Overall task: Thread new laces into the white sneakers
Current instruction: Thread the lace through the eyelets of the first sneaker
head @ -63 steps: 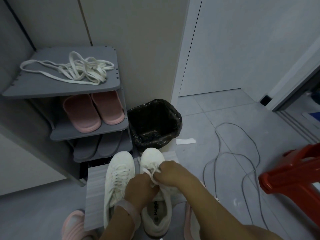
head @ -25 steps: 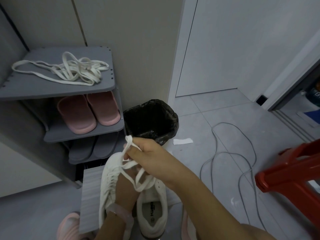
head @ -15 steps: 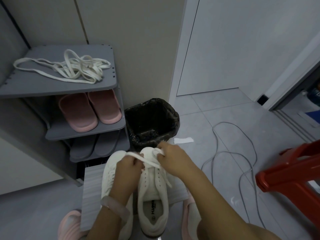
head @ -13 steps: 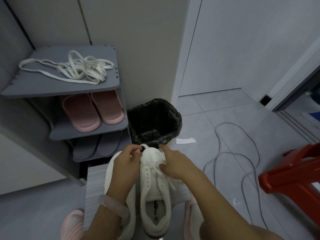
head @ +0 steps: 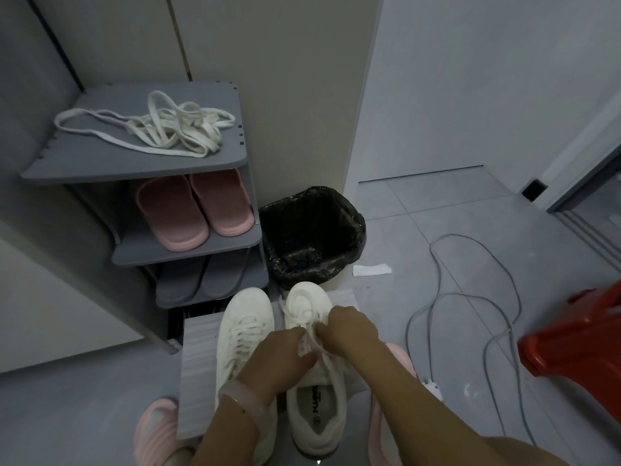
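Shelving comes first by size: a grey three-tier plastic shoe rack (head: 141, 163) stands at the far left against the wall, with a loose tangle of cream flat shoelaces (head: 158, 129) on its top shelf, a pair of pink rubber slippers (head: 193, 206) on the middle shelf and a pair of grey slippers (head: 201, 277) on the lowest. Just right of the rack sits a square waste bin lined with a black plastic bag (head: 312, 237); nothing can be made out inside it. A red plastic stool (head: 578, 334) juts in at the right edge, and a thin grey cable (head: 470, 297) loops across the open tiled floor between stool and bin.

Near the bottom centre, a pale ribbed foam sheet (head: 198, 358) lies on the floor and carries a pair of white sneakers side by side, long axes running near to far, toes toward the bin. The left white sneaker (head: 242, 331) is laced. The right white sneaker (head: 312, 408) shows its open collar and printed insole. Over its eyelets, the left hand (head: 279, 361) and the right hand (head: 349, 331) meet, fingers curled, each pinching the white lace (head: 311, 341) that crosses the tongue. A small white paper scrap (head: 371, 270) lies on the floor right of the bin.
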`<state>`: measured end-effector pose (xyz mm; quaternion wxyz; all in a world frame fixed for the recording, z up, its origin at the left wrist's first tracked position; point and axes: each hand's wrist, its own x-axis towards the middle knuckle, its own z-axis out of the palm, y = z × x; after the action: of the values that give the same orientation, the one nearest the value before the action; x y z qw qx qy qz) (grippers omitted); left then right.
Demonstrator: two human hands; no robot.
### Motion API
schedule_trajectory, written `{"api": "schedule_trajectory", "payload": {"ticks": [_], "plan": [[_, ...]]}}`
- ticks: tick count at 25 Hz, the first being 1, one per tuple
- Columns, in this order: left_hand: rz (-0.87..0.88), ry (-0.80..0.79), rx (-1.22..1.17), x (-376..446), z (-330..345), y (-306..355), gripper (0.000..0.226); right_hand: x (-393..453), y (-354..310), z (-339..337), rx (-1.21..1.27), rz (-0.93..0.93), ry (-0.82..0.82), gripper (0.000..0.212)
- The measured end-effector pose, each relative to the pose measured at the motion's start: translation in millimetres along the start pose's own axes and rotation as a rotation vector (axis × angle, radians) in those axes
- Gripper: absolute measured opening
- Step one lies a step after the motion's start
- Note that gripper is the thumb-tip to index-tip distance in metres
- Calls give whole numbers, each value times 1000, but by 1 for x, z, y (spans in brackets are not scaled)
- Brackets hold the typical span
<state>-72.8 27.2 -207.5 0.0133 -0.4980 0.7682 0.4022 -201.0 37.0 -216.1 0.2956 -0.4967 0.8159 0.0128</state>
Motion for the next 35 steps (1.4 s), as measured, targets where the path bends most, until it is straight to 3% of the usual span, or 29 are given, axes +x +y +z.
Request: {"api": "schedule_trajectory", "payload": {"ticks": [4,8,12,18,20,22,23,26,28,31,35], "plan": [[88,37,14,3,5,-6,41,11,9,10,199,-8,-69,39],[55,20,41,8,13,-14,24,4,-2,-6,785,-46,10,35],[69,1,116,6,13,-14,32,-24,-24,-61,1194,-278,145,29],[100,-29,177,5,11,-10,38,-72,-34,-121,1504,-565,233,35],[74,-42,191,5,13,-7,45,-87,-33,-142,1610,-762,222,35],[52,-34,187,6,15,-4,49,-93,-30,-162,1580,-905,236,38],[43,-27,188,7,16,-4,50,-92,-28,-166,1525,-867,252,40],[-4,33,92,7,18,-7,51,-75,-23,-150,1296,-500,263,38],[-68,211,-75,9,17,-9,44,-68,-23,-136,1207,-380,201,38],[-148,437,-348,16,14,-7,52,-68,-23,-129,1296,-387,55,39],[-209,461,-611,26,10,-2,71,-73,-22,-127,1304,-448,-127,40]]}}
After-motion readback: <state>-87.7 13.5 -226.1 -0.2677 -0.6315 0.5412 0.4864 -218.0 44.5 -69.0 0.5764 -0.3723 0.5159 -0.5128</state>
